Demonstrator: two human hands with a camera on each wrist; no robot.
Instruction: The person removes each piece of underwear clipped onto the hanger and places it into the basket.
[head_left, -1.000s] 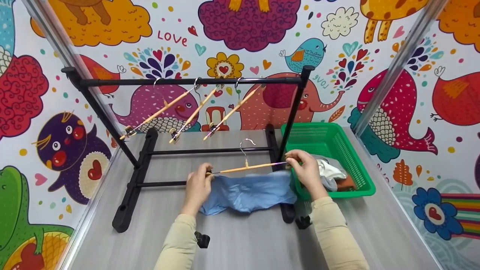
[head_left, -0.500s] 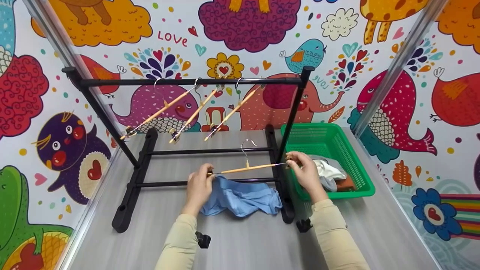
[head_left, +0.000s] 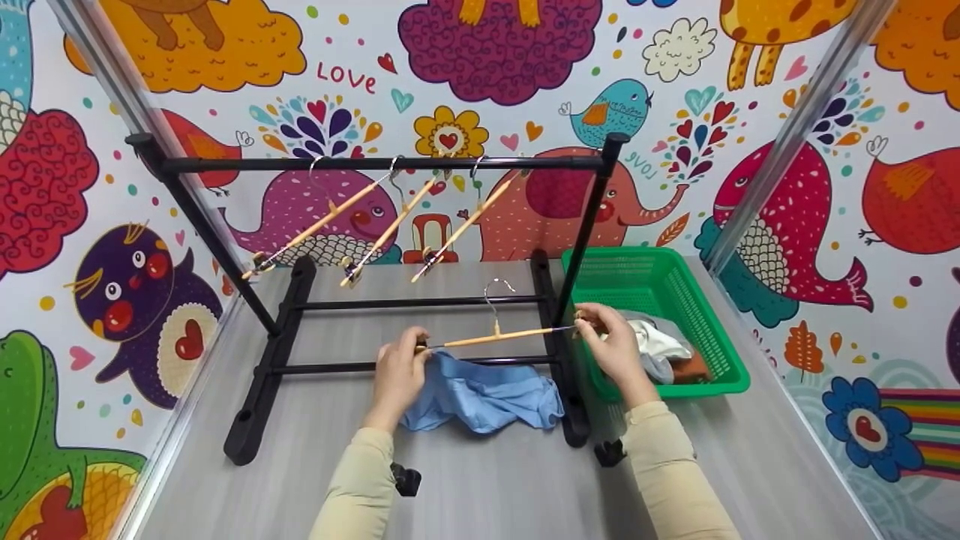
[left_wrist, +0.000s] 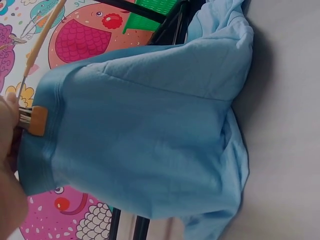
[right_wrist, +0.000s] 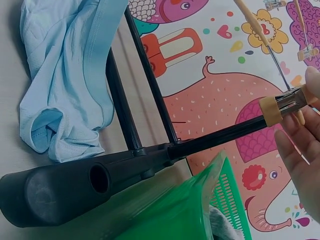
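Observation:
A clip hanger (head_left: pixel 495 337) with a wooden bar and a silver hook is held level between both hands. My left hand (head_left: pixel 397 379) grips its left end. There, in the left wrist view, a tan-tipped clip (left_wrist: pixel 38 121) bites the waistband of light blue underpants (left_wrist: pixel 140 125), which hang down in folds towards the table. My right hand (head_left: pixel 616 349) pinches the hanger's right clip (right_wrist: pixel 270 111), thumb on one side and fingers on the other. No cloth shows in that clip, and the garment's other end droops below and to the left of it.
A black garment rack (head_left: pixel 382 163) carries three hangers, one of them the left hanger (head_left: pixel 330 214). Right of it stands a green basket (head_left: pixel 720 330) with white, grey and brown cloth (head_left: pixel 664 343). Small black clamps, including one near the left sleeve (head_left: pixel 406 480), sit on the grey table (head_left: pixel 487 502).
The right end of the underpants has dropped away from the right clip and hangs lower, bunched to the left. Both hands have stayed nearly still on the hanger's ends.

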